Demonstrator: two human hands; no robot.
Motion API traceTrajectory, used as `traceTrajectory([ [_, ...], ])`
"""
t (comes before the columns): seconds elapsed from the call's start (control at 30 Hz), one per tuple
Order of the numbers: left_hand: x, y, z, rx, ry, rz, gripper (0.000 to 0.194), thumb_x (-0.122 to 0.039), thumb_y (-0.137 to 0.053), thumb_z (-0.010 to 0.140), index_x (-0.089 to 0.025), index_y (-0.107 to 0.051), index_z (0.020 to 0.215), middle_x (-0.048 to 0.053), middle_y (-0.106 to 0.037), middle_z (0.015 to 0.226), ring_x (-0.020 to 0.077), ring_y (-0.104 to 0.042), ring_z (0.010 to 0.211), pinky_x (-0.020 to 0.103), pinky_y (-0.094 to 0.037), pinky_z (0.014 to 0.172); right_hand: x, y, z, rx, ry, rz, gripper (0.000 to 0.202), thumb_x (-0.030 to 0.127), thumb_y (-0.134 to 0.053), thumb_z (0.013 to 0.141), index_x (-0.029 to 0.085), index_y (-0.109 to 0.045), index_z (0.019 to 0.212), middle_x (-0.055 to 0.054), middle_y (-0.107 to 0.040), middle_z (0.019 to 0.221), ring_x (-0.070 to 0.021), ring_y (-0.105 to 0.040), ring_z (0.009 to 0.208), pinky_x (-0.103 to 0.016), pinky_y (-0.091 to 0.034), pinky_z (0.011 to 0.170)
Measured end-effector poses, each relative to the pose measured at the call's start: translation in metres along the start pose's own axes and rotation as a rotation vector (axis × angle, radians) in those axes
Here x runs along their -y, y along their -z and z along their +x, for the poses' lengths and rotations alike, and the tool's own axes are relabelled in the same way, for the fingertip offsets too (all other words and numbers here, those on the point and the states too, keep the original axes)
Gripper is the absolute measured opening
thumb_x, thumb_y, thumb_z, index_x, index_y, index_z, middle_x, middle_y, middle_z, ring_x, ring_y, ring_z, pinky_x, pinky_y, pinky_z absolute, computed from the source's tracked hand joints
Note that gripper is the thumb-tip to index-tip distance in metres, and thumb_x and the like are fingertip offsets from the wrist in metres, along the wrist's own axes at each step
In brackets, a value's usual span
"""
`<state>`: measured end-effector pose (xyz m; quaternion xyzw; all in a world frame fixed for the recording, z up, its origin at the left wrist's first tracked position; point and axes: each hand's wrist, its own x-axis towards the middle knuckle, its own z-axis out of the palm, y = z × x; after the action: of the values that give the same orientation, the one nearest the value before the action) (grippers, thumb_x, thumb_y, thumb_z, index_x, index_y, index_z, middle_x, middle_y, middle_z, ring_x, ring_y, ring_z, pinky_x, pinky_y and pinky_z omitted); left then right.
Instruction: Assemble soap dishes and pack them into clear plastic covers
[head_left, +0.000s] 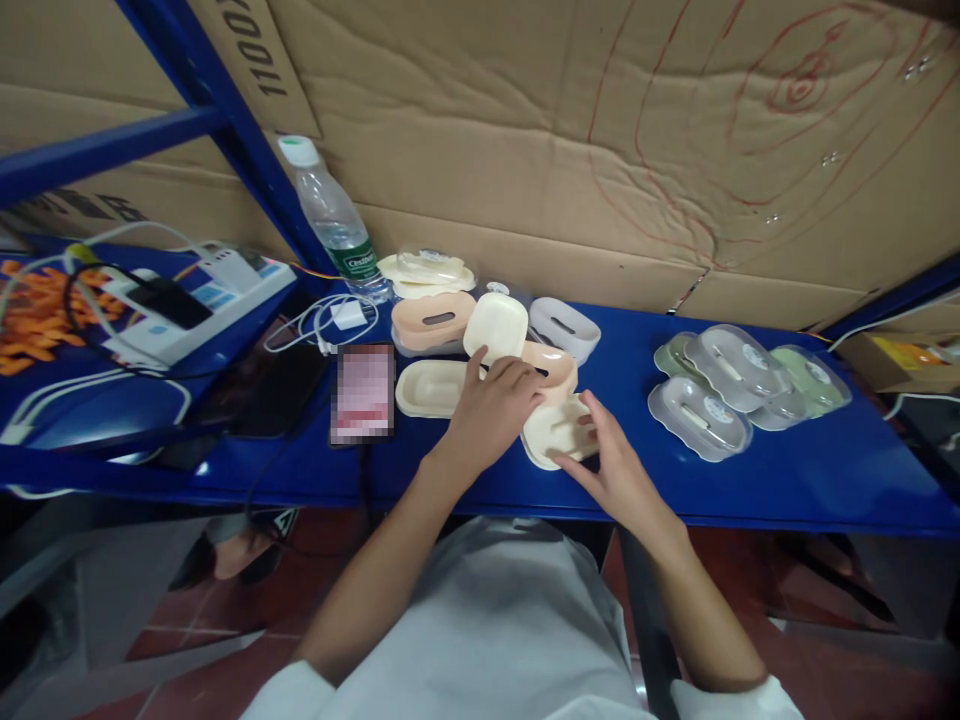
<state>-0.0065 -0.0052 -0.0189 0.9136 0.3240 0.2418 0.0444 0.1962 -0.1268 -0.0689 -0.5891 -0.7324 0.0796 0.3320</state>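
Observation:
Cream, peach and grey plastic trays lie in a group on the blue table. My left hand (499,405) reaches over a peach tray (559,372), its fingers bent and partly hidden; what they hold, if anything, does not show. Just behind that hand is a cream square piece (496,326). My right hand (611,455) has thumb and fingers spread around the right side of a cream tray (551,435) near the front. To the left lies a long cream tray (429,390). A peach tray with a slot (433,318) and a grey slotted tray (566,328) stand behind.
Clear-lidded grey and green boxes (735,367) are stacked at the right. At the left are a phone (363,393), a water bottle (334,220), a white charger (349,315), a power strip (217,300) and orange pieces (45,310). Cardboard (480,120) stands behind the table (787,480).

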Motion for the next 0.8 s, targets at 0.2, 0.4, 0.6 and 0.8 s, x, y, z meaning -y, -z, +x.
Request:
traceTrajectory([
  [0.2, -0.034, -0.016, -0.003, 0.075, -0.198, -0.078, 0.022, -0.028, -0.052, 0.111, -0.021, -0.072, 0.117, 0.008, -0.076, 0.118, 0.0255, -0.068, 0.118, 0.051, -0.041, 0.119, -0.007, 0.007, -0.004, -0.140, 0.006, -0.233, 0.078, 0.046, -0.072, 0.100, 0.036, -0.035, 0.168, -0.017, -0.037, 0.170, -0.0406, -0.045, 0.153, -0.066, -0.043, 0.121],
  [0.4, -0.041, -0.021, -0.026, -0.032, -0.116, -0.121, 0.045, -0.039, -0.069, 0.103, -0.024, -0.061, 0.145, 0.013, -0.063, 0.149, 0.0318, -0.053, 0.144, 0.057, -0.033, 0.128, -0.030, 0.043, -0.008, -0.033, -0.024, -0.047, 0.032, 0.036, -0.059, 0.108, 0.031, -0.068, 0.138, -0.009, -0.056, 0.160, -0.0282, -0.056, 0.147, -0.049, -0.050, 0.122],
  [0.6, -0.036, -0.027, -0.042, 0.007, -0.054, -0.084, 0.033, -0.033, -0.075, 0.098, -0.019, -0.070, 0.127, 0.012, -0.068, 0.142, 0.0347, -0.056, 0.143, 0.050, -0.047, 0.121, -0.041, 0.048, -0.009, 0.038, -0.003, 0.011, 0.032, 0.031, -0.053, 0.110, 0.030, -0.067, 0.139, -0.006, -0.059, 0.159, -0.0274, -0.051, 0.153, -0.054, -0.045, 0.127],
  [0.8, -0.021, -0.020, -0.063, -0.029, -0.069, -0.079, 0.031, -0.029, -0.064, 0.105, -0.017, -0.068, 0.133, 0.013, -0.067, 0.147, 0.0351, -0.052, 0.149, 0.051, -0.050, 0.120, -0.028, 0.033, -0.004, 0.051, 0.188, -0.158, 0.041, 0.030, -0.062, 0.107, 0.028, -0.063, 0.147, -0.008, -0.062, 0.156, -0.0280, -0.053, 0.151, -0.052, -0.049, 0.124],
])
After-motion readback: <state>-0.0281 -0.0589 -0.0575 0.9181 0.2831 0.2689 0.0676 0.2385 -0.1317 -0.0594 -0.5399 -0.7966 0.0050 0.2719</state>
